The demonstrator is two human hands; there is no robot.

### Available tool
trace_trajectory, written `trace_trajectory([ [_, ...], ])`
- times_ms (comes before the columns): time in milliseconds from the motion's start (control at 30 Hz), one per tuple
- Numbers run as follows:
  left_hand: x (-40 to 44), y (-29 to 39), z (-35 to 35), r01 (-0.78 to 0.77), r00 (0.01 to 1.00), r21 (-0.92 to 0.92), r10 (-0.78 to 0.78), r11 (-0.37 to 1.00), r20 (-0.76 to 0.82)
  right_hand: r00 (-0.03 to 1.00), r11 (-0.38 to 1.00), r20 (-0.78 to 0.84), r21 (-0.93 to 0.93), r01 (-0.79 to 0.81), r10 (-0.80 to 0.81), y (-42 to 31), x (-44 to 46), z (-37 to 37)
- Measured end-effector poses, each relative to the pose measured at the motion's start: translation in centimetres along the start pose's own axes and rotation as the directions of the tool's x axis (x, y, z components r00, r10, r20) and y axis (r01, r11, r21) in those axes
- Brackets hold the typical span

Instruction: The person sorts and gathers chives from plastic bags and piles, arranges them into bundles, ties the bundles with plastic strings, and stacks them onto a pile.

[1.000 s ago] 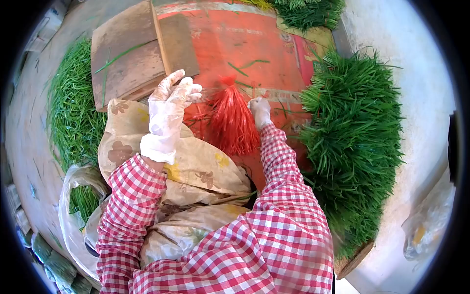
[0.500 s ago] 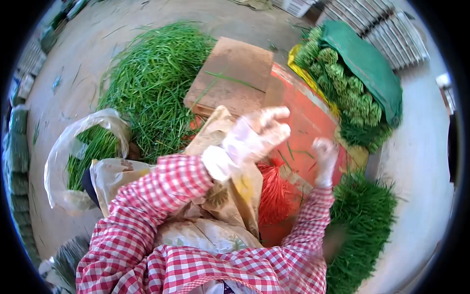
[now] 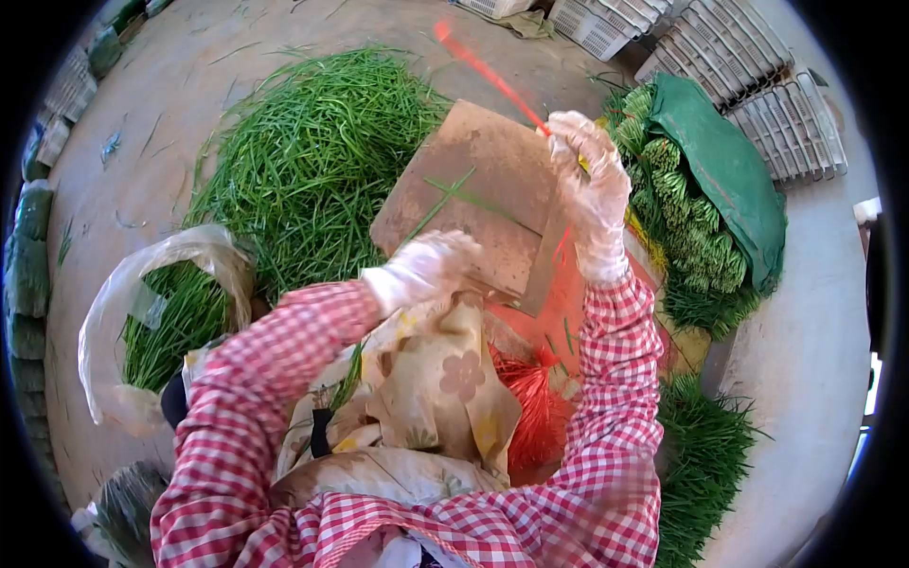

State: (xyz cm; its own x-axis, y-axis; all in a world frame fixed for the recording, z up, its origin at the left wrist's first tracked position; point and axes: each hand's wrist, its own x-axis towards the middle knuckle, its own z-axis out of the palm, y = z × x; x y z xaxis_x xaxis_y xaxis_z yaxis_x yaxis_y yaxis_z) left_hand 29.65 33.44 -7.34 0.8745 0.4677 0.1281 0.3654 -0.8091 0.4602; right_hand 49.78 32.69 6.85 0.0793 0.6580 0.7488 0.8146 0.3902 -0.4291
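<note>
My right hand [image 3: 589,180], in a whitish glove, is raised over the right edge of a brown board [image 3: 473,189]. Its fingers are pinched on a red strand [image 3: 492,80] that stretches up and to the left, blurred. My left hand [image 3: 428,263], also gloved, is over the board's lower left edge; motion smears its fingers, so what it holds, if anything, cannot be made out. A bundle of red strands [image 3: 535,407] lies below the board, on the red surface [image 3: 540,327], beside the flowered apron cloth [image 3: 459,374].
A large heap of green stalks [image 3: 308,161] lies behind my left hand. A clear plastic bag [image 3: 104,322] with greens stands at left. Bundled greens under a green cloth [image 3: 724,180], plastic crates [image 3: 791,128] and more greens [image 3: 701,464] are at right.
My right hand has risen up and left with a red strand now in it. My left hand has moved down and left. Since the earliest frame the view has swung left.
</note>
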Motion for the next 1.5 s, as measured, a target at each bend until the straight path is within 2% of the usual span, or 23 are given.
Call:
trace_trajectory([
  [167,4.5,-5.7,3.9,-0.127,0.958,0.187,0.169,0.974,-0.230,0.979,0.989,0.190,-0.107,0.098,-0.076,2.6,-2.1,0.3],
  [200,5.7,-8.4,0.4,0.063,0.998,0.176,-0.061,0.982,-0.020,0.956,0.983,0.269,-0.102,0.149,-0.117,2.7,-2.5,0.1],
  [233,4.6,-11.7,-1.3,0.391,0.915,0.000,-0.389,0.921,-0.104,0.926,0.976,0.342,-0.092,0.200,-0.157,2.9,-2.8,0.2],
  [300,-0.1,-17.8,-5.3,0.746,0.597,-0.334,-0.801,0.576,-0.048,0.896,0.977,0.405,-0.025,0.211,-0.183,4.0,-4.2,1.4],
  [367,-10.0,-35.4,-2.4,0.551,0.766,-0.526,-0.643,0.647,0.012,0.675,0.862,0.642,-0.043,0.504,-0.363,4.7,-5.5,3.2],
  [467,-15.2,-23.4,-16.0,0.763,0.637,-0.188,-0.769,0.619,0.053,0.437,0.754,0.808,0.013,0.657,-0.395,7.8,-7.0,6.8],
  [533,-25.2,-29.1,-17.6,0.571,0.771,-0.452,-0.636,0.685,0.011,0.297,0.562,0.832,0.022,0.827,-0.469,9.8,-6.3,8.8],
  [633,-33.7,-20.9,-22.2,0.508,0.539,-0.810,-0.841,0.292,0.036,0.325,0.596,0.899,-0.093,0.798,-0.294,12.0,-5.7,11.1],
  [700,-38.0,-16.6,-23.2,0.826,0.442,-0.318,-0.885,0.464,-0.145,0.385,0.617,0.854,-0.099,0.781,-0.350,12.2,-6.6,10.8],
  [767,-43.0,-13.1,-22.2,0.924,0.285,-0.178,-0.919,0.339,-0.273,0.662,0.732,0.715,-0.325,0.599,-0.224,11.5,-7.2,9.7],
  [833,-45.3,-10.5,-21.2,0.909,0.124,-0.351,-0.950,0.225,-0.288,0.952,0.990,0.305,-0.137,0.023,0.020,10.0,-8.3,8.7],
  [900,-48.0,-4.3,-19.9,0.686,-0.105,-0.726,-0.993,-0.036,-0.050,0.904,0.914,0.361,-0.400,-0.071,0.228,10.0,-10.1,8.1],
  [967,-48.9,1.2,-16.4,0.500,-0.133,-0.865,-0.986,0.021,-0.102,0.792,0.940,0.512,-0.250,-0.232,0.332,7.5,-8.7,8.3],
  [1000,-53.7,0.3,-13.3,0.481,0.034,-0.872,-0.996,0.090,-0.084,0.817,0.980,0.567,-0.198,0.009,0.107,10.0,-9.3,9.4],
  [1033,-50.8,3.7,-13.3,0.449,-0.120,-0.893,-0.993,-0.039,-0.017,0.757,0.955,0.614,-0.294,-0.044,0.224,13.4,-9.1,10.7],
  [1067,-50.9,5.0,-11.5,0.413,-0.256,-0.904,-0.967,-0.112,0.003,0.717,0.738,0.691,-0.435,0.516,-0.095,19.1,-10.6,11.0],
  [1100,-51.2,6.2,-10.1,0.384,-0.269,-0.910,-0.962,-0.159,0.055,0.630,0.860,0.610,-0.467,-0.204,0.481,15.3,-8.3,11.0],
  [1167,-53.7,7.7,-4.3,0.228,-0.258,-0.961,-0.961,-0.157,0.096,0.534,0.837,0.665,-0.519,-0.173,0.522,19.1,-6.9,10.9],
  [1233,-56.3,9.1,1.6,0.115,-0.220,-0.980,-0.966,-0.163,0.135,0.233,0.705,0.730,-0.683,0.191,0.643,12.1,-0.9,10.3],
  [1267,-55.4,10.2,2.3,0.143,-0.245,-0.956,-0.945,-0.258,0.218,0.181,0.625,0.777,-0.600,0.499,0.602,16.2,0.2,12.0],
  [1400,-54.0,9.6,6.7,0.209,-0.240,-0.924,-0.933,-0.321,0.270,0.488,0.875,0.860,-0.345,0.339,0.150,-2.0,4.2,18.5],
  [1433,-53.2,8.5,5.9,0.140,-0.202,-0.924,-0.923,-0.357,0.326,0.383,0.925,0.921,-0.206,0.319,0.073,-7.7,4.5,20.7],
  [1500,-54.8,4.5,6.1,0.233,-0.449,-0.967,-0.893,-0.108,-0.008,0.327,0.931,0.919,0.099,0.351,-0.220,-17.3,1.7,25.7],
])
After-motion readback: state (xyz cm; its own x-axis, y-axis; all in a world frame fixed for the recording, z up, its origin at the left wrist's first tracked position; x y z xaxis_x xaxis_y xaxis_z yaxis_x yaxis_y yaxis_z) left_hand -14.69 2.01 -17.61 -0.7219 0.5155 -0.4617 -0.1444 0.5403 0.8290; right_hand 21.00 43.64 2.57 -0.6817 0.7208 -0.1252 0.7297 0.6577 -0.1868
